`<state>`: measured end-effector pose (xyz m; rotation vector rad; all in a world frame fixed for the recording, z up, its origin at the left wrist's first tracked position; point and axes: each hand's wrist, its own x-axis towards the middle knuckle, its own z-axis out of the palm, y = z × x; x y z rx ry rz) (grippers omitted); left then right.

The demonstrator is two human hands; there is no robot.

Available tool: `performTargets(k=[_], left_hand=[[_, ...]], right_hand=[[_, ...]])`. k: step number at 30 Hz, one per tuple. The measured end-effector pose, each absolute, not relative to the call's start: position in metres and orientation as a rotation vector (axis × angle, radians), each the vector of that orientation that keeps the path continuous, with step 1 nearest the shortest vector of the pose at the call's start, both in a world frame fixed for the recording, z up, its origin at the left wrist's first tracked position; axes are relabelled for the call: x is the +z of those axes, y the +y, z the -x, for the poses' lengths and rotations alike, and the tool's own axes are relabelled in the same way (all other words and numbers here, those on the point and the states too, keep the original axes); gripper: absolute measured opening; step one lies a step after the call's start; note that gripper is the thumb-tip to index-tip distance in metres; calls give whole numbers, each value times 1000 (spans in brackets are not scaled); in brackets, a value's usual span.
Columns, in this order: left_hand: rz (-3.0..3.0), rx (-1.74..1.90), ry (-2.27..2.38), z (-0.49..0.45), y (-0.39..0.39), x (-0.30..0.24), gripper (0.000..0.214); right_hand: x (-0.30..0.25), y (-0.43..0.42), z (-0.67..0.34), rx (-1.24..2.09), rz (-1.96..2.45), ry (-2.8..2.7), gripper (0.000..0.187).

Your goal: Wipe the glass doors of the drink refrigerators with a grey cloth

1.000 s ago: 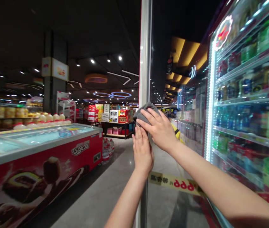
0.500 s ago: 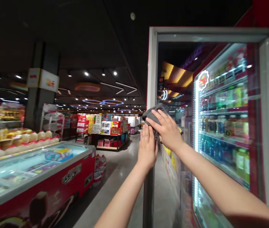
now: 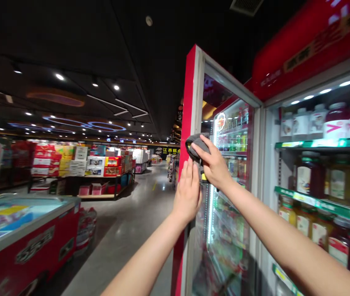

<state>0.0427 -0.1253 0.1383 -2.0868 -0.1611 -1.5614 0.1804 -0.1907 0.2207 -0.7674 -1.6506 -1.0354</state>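
Observation:
My right hand presses a grey cloth against the edge of an open glass fridge door, fingers curled over the cloth. Just below it, my left hand lies flat against the door's red and silver frame, fingers stretched upward and together. The door swings out from a drinks fridge on my right, whose lit shelves hold bottles of juice.
A red chest freezer with a glass lid stands at lower left. A grey aisle floor runs ahead toward stacked boxes on a display shelf. Water bottles sit at the freezer's end.
The view swung right and the door now stands at a sharper angle, showing its red edge and the fridge interior. Both hands stay on the door frame, the right still holding the cloth.

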Motion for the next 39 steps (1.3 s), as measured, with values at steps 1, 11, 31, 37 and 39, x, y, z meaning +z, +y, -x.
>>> performTargets(k=[1, 11, 31, 37, 39], left_hand=[[2094, -1564, -148, -44, -139, 140, 94], [2118, -1536, 207, -80, -264, 178, 75], [1955, -1554, 1021, -223, -360, 179, 46], [2129, -1491, 1017, -259, -342, 163, 54], [2196, -1492, 985, -274, -332, 152, 57]], right_hand=[[223, -207, -181, -1032, 796, -1640, 65], [309, -361, -217, -1210, 999, -1372, 74], [311, -555, -305, -1525, 1475, -862, 71], [267, -571, -306, -1601, 1656, -800, 69], [253, -574, -305, -1630, 1689, -794, 69]])
